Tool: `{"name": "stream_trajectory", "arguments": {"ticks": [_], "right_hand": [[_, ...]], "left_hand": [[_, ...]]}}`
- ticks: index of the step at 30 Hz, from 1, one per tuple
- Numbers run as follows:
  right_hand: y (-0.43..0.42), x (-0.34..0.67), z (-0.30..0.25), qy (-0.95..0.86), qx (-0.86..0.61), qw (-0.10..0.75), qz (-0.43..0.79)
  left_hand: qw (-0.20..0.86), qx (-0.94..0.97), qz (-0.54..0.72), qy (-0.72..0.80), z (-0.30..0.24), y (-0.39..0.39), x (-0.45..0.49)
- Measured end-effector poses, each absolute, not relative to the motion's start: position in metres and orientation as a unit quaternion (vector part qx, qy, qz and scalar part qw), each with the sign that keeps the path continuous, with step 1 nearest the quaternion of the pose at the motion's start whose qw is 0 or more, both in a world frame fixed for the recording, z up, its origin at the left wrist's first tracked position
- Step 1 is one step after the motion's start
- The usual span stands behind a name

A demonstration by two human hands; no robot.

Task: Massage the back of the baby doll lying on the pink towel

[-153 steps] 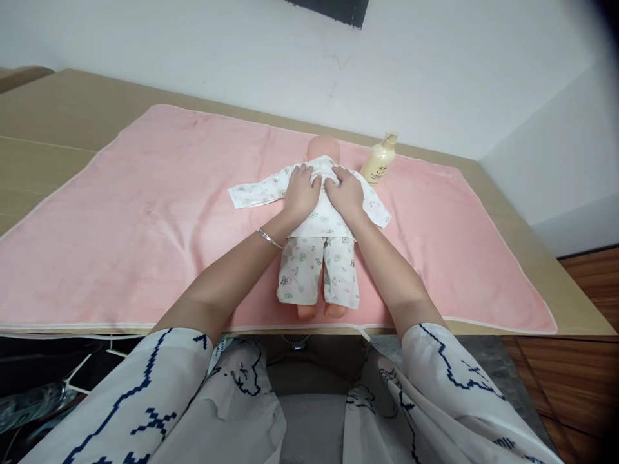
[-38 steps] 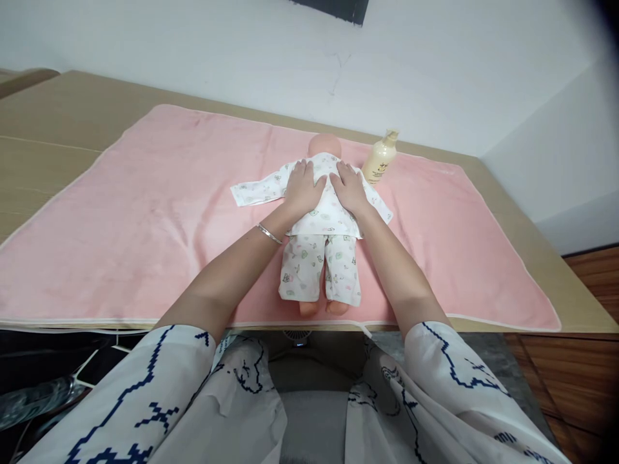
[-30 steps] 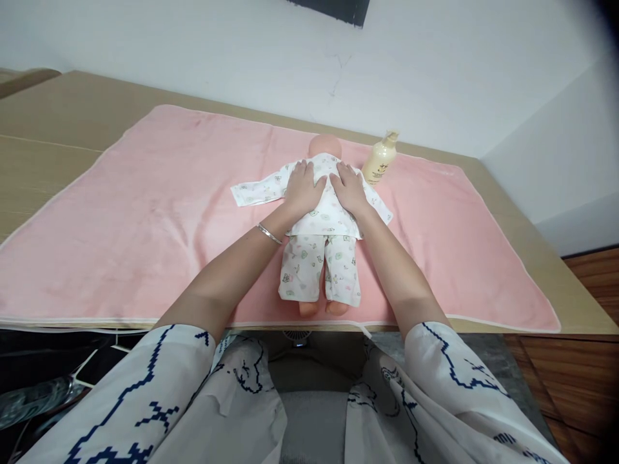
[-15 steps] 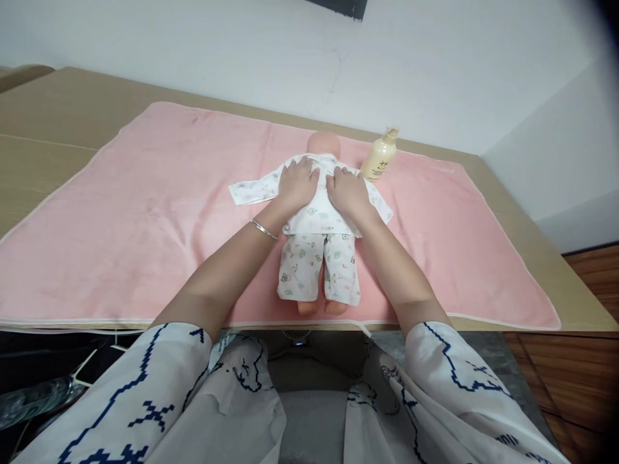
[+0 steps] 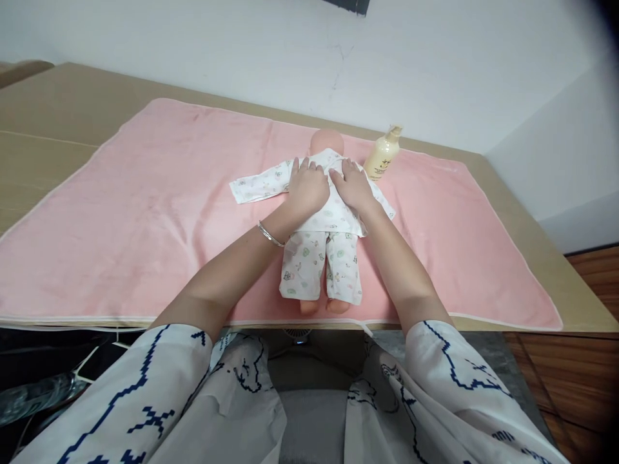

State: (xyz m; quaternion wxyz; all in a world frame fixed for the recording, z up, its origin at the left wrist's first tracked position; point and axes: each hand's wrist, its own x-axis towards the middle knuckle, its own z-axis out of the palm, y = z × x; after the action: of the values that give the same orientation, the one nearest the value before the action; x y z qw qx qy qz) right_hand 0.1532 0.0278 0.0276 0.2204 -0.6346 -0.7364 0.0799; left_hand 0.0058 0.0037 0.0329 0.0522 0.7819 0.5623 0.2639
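Observation:
A baby doll (image 5: 333, 212) in a white patterned top and trousers lies on a pink blanket (image 5: 159, 212). Its bald head points to the wall and its feet to the table's front edge; no face shows, only the smooth back of the head. Flat on the left part of the doll's upper back rests my left hand (image 5: 308, 187), fingers extended. My right hand (image 5: 353, 185) lies on the right part of the upper back, its thumb spread toward the middle. The doll's left-side sleeve stretches out sideways. Neither hand grips anything.
A pale yellow pump bottle (image 5: 383, 153) stands on the blanket beyond my right hand. The wooden table (image 5: 532, 251) meets a white wall at the back. Below on the left is a clear plastic bottle (image 5: 39, 396). A wood-grain cabinet (image 5: 570, 367) is at the lower right.
My left hand has shifted slightly to the right over the doll's back, its wrist turned. My right hand has turned, its thumb further from the fingers. The camera view has moved a little.

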Motion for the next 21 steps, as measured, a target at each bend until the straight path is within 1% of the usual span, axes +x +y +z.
{"name": "stream_trajectory", "arguments": {"ticks": [4, 7, 10, 15, 18, 21], "right_hand": [[0.009, 0.137, 0.037, -0.75, -0.628, 0.207, 0.029], [0.0, 0.129, 0.044, -0.767, -0.611, 0.192, 0.015], [0.009, 0.135, 0.042, -0.762, -0.612, 0.206, 0.054], [0.04, 0.161, 0.023, -0.747, -0.607, 0.228, 0.143], [0.042, 0.162, 0.021, -0.743, -0.613, 0.232, 0.138], [0.026, 0.15, 0.033, -0.748, -0.613, 0.229, 0.111]], "left_hand": [[0.137, 0.77, 0.302, 0.546, 0.021, 0.034, -0.01], [0.171, 0.766, 0.32, 0.53, 0.015, 0.05, -0.018], [0.156, 0.769, 0.316, 0.534, 0.017, 0.045, -0.013], [0.104, 0.763, 0.275, 0.576, 0.03, 0.01, 0.005], [0.104, 0.759, 0.268, 0.584, 0.032, 0.005, 0.006], [0.133, 0.762, 0.294, 0.562, 0.027, 0.023, -0.005]]}}
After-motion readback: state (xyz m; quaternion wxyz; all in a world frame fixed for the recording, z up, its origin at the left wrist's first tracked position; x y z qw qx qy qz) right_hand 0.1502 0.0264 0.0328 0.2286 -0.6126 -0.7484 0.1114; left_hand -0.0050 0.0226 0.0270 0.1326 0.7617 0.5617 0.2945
